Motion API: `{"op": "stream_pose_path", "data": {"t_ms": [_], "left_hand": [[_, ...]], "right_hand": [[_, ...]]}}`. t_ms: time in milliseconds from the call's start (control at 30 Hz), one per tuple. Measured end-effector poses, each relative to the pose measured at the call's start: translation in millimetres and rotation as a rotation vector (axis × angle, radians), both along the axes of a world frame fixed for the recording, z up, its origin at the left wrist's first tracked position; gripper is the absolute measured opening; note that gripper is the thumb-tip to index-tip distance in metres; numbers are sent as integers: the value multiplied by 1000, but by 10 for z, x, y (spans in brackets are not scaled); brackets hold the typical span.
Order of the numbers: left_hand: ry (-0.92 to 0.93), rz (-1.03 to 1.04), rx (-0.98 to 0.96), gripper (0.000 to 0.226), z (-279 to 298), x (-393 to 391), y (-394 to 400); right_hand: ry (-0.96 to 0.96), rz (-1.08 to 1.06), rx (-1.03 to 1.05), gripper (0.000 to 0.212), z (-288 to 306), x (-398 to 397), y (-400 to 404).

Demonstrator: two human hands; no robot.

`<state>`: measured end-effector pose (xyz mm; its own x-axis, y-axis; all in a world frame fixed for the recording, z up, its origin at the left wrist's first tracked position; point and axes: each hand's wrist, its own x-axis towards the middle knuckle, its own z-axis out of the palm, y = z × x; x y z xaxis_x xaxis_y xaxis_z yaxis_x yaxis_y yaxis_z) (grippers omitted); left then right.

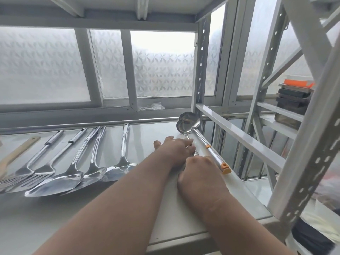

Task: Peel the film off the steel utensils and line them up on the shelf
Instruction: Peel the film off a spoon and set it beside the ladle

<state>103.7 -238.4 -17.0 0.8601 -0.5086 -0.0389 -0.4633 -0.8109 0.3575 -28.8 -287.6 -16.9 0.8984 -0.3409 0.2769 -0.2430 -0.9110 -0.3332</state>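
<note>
Both hands on nearer ladle (188, 126) handle: left hand (176, 149) steadies it on shelf (143, 131), right hand (199, 169) pinches, likely lifting film

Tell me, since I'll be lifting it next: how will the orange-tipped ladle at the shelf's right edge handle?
The ladle with the orange tip looks like rigid polished steel, so probably stiff and somewhat slippery. Its rounded bowl and tubular handle may let it rock or roll. It lies close to the shelf edge, so a sideways nudge might send it off.
</note>
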Motion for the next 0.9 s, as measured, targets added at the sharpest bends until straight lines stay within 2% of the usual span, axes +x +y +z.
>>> {"op": "stream_pose_path", "data": {"t_ms": [267,400,500,667,800,900], "left_hand": [[-15,62,17,49,13,3,4],[-9,155,19,49,22,45,95],[-1,201,65,49,37,124,158],[38,227,85,48,72,236,143],[87,225,135,49,135,316,87],[131,216,167,53,163,426,54]], "right_hand": [[-9,76,27,27,19,-21,-4],[-22,159,94,10,33,-26,15],[-23,168,134,15,0,0,9],[88,200,105,8,59,16,56],[310,220,13,31,265,28,79],[387,185,5,44,359,108,86]]}}
